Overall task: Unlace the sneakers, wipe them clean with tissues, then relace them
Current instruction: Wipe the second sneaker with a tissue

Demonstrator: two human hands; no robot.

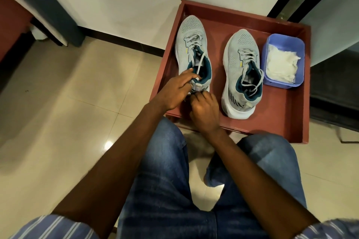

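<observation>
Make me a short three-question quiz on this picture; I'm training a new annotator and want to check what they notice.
1. True or false: both grey mesh sneakers stand in the red-brown wooden tray.
2. What holds the white tissues?
A. a blue-violet plastic tub
B. a cardboard box
C. the bare floor
3. Fill in: the left hand and the right hand work at the heel end of the sneaker that is ____ from the tub.

Key
1. True
2. A
3. farther; the left hand pinches its grey lace.
</observation>
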